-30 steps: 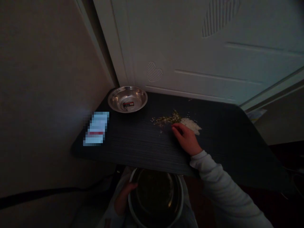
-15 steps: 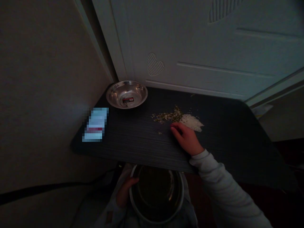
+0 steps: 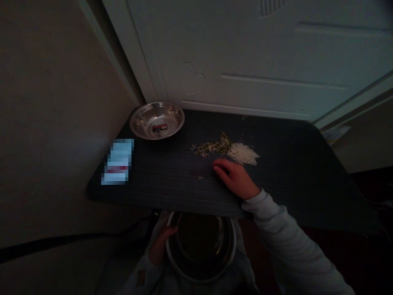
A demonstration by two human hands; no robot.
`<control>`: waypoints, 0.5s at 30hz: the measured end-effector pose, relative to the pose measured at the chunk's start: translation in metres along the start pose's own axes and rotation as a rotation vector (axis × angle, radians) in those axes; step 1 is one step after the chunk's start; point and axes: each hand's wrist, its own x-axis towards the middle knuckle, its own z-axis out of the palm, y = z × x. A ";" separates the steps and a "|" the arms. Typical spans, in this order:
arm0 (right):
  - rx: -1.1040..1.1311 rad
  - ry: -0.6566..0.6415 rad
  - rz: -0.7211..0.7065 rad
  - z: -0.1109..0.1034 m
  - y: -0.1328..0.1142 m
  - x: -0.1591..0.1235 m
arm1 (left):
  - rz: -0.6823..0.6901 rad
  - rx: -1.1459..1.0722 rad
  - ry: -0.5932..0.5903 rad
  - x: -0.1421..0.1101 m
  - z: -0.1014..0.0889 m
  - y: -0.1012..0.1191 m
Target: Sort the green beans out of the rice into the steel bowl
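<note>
My left hand (image 3: 159, 243) holds the left rim of a round metal basin (image 3: 232, 250) in my lap, thumb over the edge. The inside of this basin is dark; its contents cannot be made out. Over the table, my right hand (image 3: 235, 178) is closed, with fingers curled and thumb tip near the index finger. Anything within it is hidden. Just beyond its knuckles lies a pile of white rice-like grains (image 3: 245, 153). Left of that pile and touching it are scattered green and pale grains (image 3: 216, 146). A few stray bits (image 3: 200, 178) lie left of my right hand.
A shiny steel bowl (image 3: 144, 119) with a dark label inside stands at the back left of the dark table (image 3: 294, 172). A lit, pixelated screen (image 3: 118, 162) lies at the left edge. A white door (image 3: 251, 49) rises behind; a wall is at left.
My right hand has drawn slightly back toward me, away from the grains, showing more of the white pile. My left hand keeps its hold on the basin. The view has shifted a little.
</note>
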 end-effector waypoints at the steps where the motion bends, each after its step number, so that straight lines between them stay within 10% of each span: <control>1: 0.023 0.001 0.005 0.000 -0.001 0.000 | 0.014 0.001 0.005 0.000 0.000 0.000; 15: 0.165 -0.003 0.075 -0.010 0.004 -0.005 | 0.001 0.058 0.012 0.002 -0.001 0.001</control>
